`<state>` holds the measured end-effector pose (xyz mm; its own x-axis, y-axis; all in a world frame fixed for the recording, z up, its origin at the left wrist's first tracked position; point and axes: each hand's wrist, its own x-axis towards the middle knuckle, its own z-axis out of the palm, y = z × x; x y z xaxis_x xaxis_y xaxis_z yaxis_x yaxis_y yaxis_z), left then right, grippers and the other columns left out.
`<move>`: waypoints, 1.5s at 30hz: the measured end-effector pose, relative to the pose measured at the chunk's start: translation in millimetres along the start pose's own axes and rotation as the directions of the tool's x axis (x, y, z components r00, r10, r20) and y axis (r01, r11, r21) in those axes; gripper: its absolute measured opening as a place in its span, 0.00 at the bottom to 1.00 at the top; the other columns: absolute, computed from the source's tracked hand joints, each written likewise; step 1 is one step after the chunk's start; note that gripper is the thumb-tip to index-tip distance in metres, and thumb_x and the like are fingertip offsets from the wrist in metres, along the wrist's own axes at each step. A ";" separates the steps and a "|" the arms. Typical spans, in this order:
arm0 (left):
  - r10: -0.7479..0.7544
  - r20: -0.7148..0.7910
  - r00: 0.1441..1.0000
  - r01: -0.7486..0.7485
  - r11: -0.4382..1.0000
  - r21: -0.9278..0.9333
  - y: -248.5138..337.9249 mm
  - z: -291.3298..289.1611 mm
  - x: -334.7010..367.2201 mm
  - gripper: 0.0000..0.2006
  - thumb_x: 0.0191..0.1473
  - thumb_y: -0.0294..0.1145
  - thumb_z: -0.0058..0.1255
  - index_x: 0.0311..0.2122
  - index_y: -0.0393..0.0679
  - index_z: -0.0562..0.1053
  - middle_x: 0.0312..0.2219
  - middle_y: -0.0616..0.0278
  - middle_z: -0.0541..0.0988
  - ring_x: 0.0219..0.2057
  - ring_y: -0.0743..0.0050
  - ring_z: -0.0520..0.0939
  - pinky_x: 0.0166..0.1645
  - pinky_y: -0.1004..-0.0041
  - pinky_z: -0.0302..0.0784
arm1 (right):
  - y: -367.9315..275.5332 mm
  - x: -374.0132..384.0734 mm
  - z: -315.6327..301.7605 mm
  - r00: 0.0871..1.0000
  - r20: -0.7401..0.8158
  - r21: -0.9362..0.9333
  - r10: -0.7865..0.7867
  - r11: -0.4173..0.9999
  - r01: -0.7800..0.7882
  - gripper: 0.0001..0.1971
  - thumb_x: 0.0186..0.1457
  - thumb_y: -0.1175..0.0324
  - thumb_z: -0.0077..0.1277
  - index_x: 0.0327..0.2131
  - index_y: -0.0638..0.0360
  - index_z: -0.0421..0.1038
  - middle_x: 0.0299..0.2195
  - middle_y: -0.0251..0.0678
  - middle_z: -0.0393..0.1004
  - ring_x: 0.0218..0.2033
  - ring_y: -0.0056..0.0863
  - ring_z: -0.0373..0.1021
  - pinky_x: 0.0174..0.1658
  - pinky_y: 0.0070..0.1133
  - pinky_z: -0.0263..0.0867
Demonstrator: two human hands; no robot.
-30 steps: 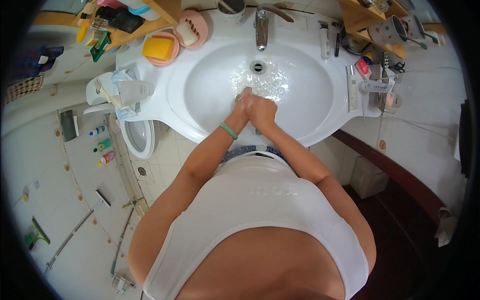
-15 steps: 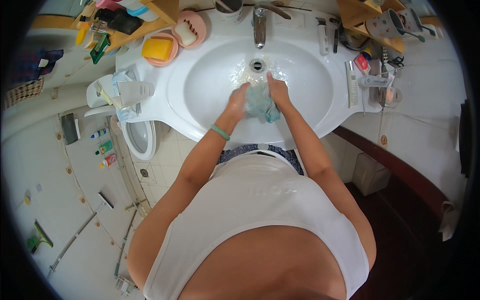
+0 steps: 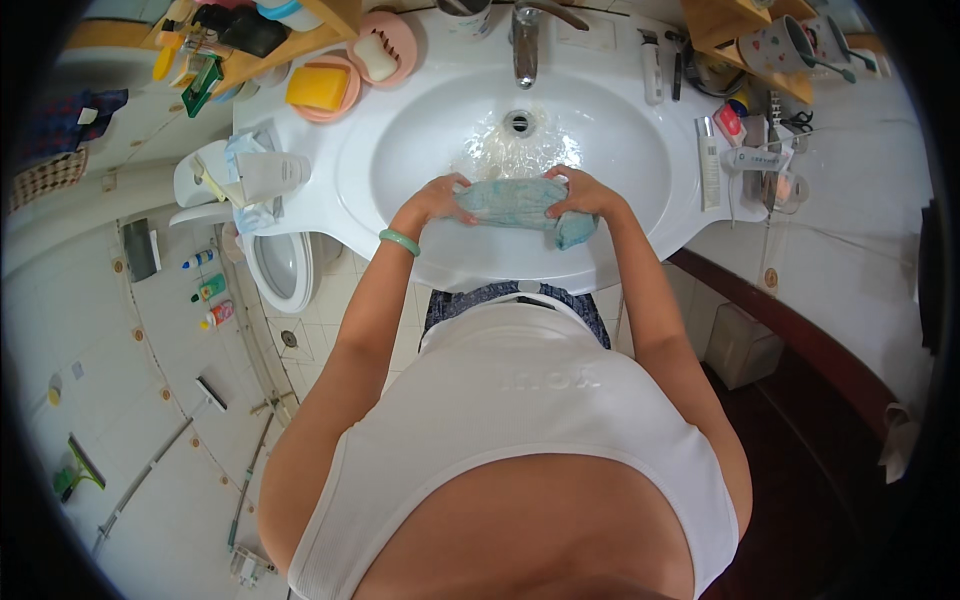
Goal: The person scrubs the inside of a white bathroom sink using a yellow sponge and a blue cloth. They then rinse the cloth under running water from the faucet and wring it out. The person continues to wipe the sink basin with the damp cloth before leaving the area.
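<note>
A wet, light blue-green cloth [image 3: 505, 203] stretches sideways between my hands over the near part of the white sink [image 3: 640, 150]. My left hand [image 3: 437, 200] grips its left end, with a green bangle on that wrist. Its right part is pinched by my right hand [image 3: 585, 195], and a loose corner hangs below those fingers. Beyond the cloth, water glistens around the drain [image 3: 519, 123]. The chrome faucet [image 3: 525, 45] stands at the back of the basin.
Yellow soap [image 3: 318, 88] and white soap [image 3: 376, 57] sit in pink dishes at the back left. A clear cup [image 3: 270, 178] stands on the left counter. Along the right side lie a white tube [image 3: 708, 165] and a white trimmer [image 3: 652, 70]. A toilet [image 3: 282, 270] is to the left.
My hands have moved apart and slightly nearer to me. The cloth, bunched between them before, is now spread out sideways.
</note>
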<state>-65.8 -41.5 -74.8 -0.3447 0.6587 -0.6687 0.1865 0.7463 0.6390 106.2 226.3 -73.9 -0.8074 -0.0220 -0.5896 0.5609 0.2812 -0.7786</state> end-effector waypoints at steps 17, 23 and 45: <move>-0.074 -0.219 0.973 -0.100 0.720 -0.687 9.2 23.9 19.5 0.28 0.56 0.52 0.46 0.50 0.36 0.69 0.41 0.59 0.76 0.42 0.72 0.74 0.47 0.75 0.69 | 4.9 2.1 -23.9 0.974 -0.225 -0.031 -0.003 1.000 -0.004 0.22 0.41 0.65 0.54 0.43 0.61 0.66 0.28 0.35 0.70 0.32 0.25 0.67 0.38 0.21 0.62; -0.186 -0.306 0.934 -0.031 0.808 -0.589 -38.7 55.8 67.6 0.24 0.56 0.46 0.50 0.49 0.36 0.69 0.40 0.58 0.76 0.39 0.72 0.76 0.44 0.74 0.72 | 30.7 17.7 1.8 0.776 -0.626 -0.562 -0.075 0.734 -0.382 0.27 0.37 0.49 0.61 0.38 0.55 0.69 0.34 0.40 0.69 0.41 0.39 0.65 0.43 0.34 0.60; -0.224 -0.585 0.779 0.189 0.974 -0.121 4.5 43.4 18.1 0.11 0.49 0.27 0.51 0.41 0.44 0.73 0.39 0.55 0.75 0.38 0.58 0.77 0.44 0.68 0.71 | 58.4 -16.2 -6.3 0.649 -0.749 -0.432 -0.135 0.842 -0.323 0.05 0.44 0.76 0.49 0.29 0.61 0.71 0.30 0.41 0.74 0.32 0.41 0.71 0.35 0.33 0.66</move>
<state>-31.3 -22.1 -100.6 -0.8486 0.2902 -0.4423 0.0049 0.8404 0.5420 150.9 249.1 -108.4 -0.7369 0.6659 -0.1165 0.6539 0.6584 -0.3727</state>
